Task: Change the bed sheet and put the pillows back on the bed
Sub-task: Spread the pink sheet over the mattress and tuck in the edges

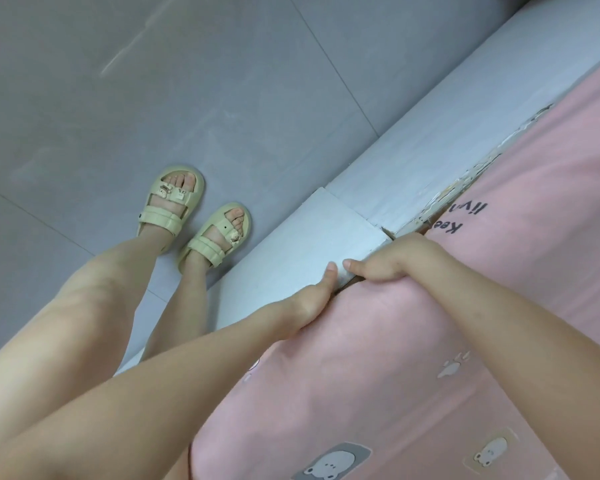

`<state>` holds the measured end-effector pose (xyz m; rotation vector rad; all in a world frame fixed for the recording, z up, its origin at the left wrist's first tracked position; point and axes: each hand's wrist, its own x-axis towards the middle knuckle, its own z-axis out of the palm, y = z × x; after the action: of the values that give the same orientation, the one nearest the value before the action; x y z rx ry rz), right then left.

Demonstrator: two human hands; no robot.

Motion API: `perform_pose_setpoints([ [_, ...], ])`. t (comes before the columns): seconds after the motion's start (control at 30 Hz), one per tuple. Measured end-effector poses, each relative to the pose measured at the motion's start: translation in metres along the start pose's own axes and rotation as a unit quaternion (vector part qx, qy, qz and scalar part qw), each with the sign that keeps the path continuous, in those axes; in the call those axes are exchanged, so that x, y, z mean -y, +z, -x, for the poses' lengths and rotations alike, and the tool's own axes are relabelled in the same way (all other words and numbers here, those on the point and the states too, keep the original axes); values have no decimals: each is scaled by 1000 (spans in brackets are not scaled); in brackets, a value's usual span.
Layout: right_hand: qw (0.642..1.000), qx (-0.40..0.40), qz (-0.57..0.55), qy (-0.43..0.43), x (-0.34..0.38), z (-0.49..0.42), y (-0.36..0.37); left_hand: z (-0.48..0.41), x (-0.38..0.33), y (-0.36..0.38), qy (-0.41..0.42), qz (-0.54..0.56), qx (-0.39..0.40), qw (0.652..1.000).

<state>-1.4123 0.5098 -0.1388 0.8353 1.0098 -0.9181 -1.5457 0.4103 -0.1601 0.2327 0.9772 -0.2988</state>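
At the bed's side edge, where the mattress meets its frame, both hands are set close together on the hem of the pink bed sheet (378, 358), a soft, matt, thin fabric printed with grey bears, paw marks and dark lettering. The sheet is spread over the bed top, and its edge runs diagonally along the frame from the hands up towards the far right. The long axis of the work is therefore that edge line, with the untucked length lying beyond the right hand (392, 263), which is the nearer of the two to it.

The right hand is curled over a bulging fold of the sheet, knuckles up. The left hand (310, 301) lies just beside it. Its thumb (331, 273) is laid straight on the white painted board bed frame (309, 244), and its fingers are sunk out of sight into the gap, so it cannot be told whether cloth is pinched.

The frame is flat, hard and square-cornered, and its inner edge is chipped and ragged further along, where thin cloth may be expected to snag. A smooth grey tiled floor (153, 81) lies beyond, and pale yellow strap sandals (174, 202) are worn on the feet there. No pillows are in view.
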Motion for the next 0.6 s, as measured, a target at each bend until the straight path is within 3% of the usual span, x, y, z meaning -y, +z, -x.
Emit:
perform_pose_setpoints([
  [0.13, 997, 55, -33, 30, 14, -7, -3, 30, 25, -45, 57, 50, -145, 987],
  [0.2, 992, 80, -93, 17, 17, 5, -5, 39, 43, -69, 61, 6, -190, 980],
  [0.33, 966, -3, -254, -48, 24, 38, -2, 47, 71, -91, 34, -71, -178, 981],
  [0.47, 982, -138, -42, -121, 66, 52, 31, 40, 94, -96, 17, -116, -142, 983],
  [0.6, 973, -182, 18, -144, 104, 40, 73, 31, 114, -100, -15, -103, -111, 988],
])
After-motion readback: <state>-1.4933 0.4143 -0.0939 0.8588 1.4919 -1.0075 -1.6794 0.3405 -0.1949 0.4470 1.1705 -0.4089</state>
